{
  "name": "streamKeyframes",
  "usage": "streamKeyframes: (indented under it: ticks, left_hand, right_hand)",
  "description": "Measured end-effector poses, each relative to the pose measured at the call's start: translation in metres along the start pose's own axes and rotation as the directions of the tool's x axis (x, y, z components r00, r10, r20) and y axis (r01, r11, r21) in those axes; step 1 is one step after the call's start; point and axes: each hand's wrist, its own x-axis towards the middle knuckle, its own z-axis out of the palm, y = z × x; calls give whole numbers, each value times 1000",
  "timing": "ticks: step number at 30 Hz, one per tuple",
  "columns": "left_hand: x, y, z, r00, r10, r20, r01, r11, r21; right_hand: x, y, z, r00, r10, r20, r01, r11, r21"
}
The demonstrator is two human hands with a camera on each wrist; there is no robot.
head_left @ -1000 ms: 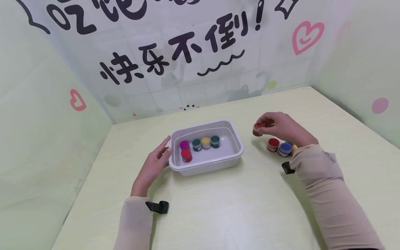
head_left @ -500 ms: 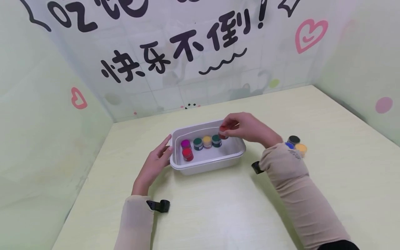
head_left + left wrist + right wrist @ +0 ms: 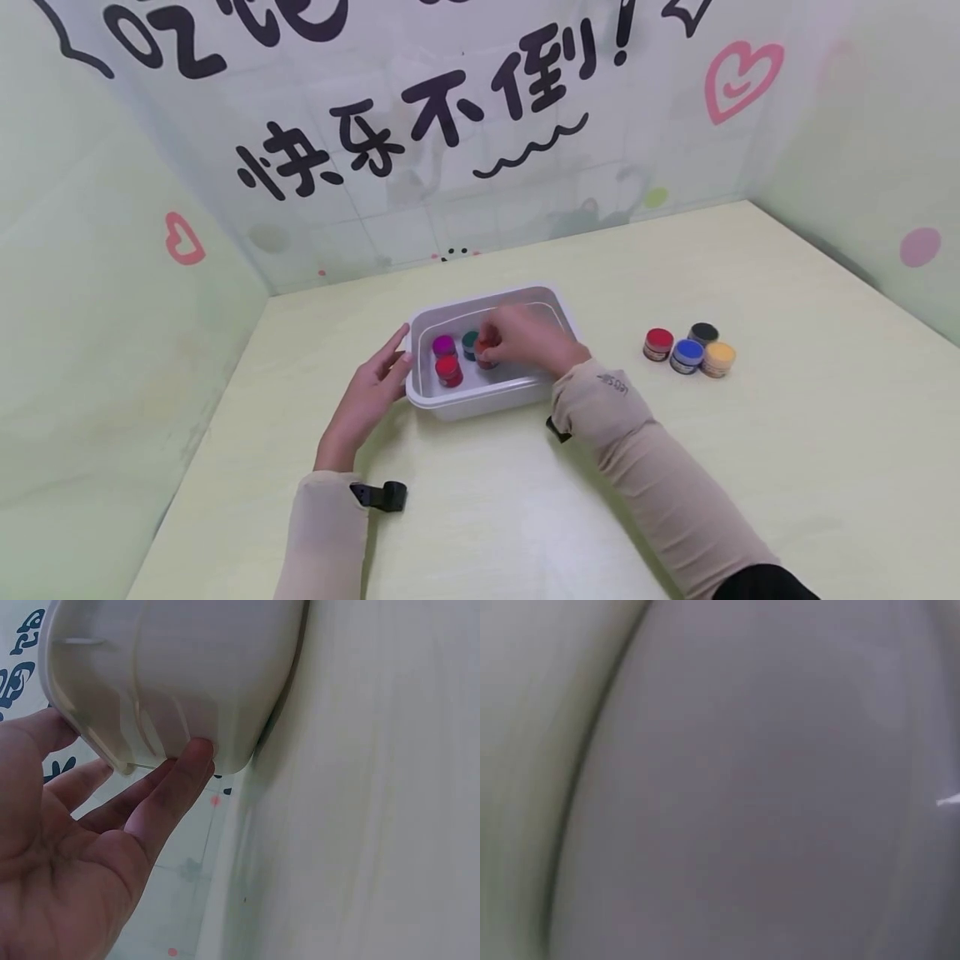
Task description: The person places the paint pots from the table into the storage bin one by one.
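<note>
A white rectangular tub (image 3: 465, 408) stands mid-table. The left hand (image 3: 367, 403) touches its left end with fingers nearly straight; the left wrist view shows the fingertips (image 3: 196, 750) against the tub's outer wall (image 3: 225, 667). Inside the tub the right hand (image 3: 528, 337) pinches a small jar with a dark red lid (image 3: 487, 353). Left of it in the tub are a magenta-lidded jar (image 3: 444, 347), a red-lidded jar (image 3: 448, 371) and a green-lidded jar (image 3: 470, 343). The right hand hides the tub's right part. Only blurred tub wall (image 3: 765, 780) fills the right wrist view.
Right of the tub, a red-lidded jar (image 3: 657, 344), a blue-lidded jar (image 3: 687, 356), a black-lidded jar (image 3: 703, 334) and a yellow-lidded jar (image 3: 718, 359) sit close together on the pale table (image 3: 480, 517). Printed wall sheets surround the table's back and sides.
The right hand has carried the dark red-lidded jar leftward from the table, over the tub's right side and into the tub. The left hand has stayed at the tub's left end.
</note>
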Motion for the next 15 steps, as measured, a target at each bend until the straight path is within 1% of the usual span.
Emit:
streamKeyframes:
  ticks: [6, 11, 15]
  left_hand:
    - [-1, 1, -1, 1000, 1, -1, -1, 1000, 2]
    - [-1, 2, -1, 1000, 2, -5, -2, 1000, 10]
    - [-1, 1, -1, 1000, 9, 3, -9, 1000, 5]
  right_hand:
    - [8, -7, 14, 998, 62, 32, -62, 998, 1]
    - [8, -11, 16, 996, 83, 33, -83, 997, 0]
    - [5, -10, 16, 997, 79, 24, -79, 997, -6]
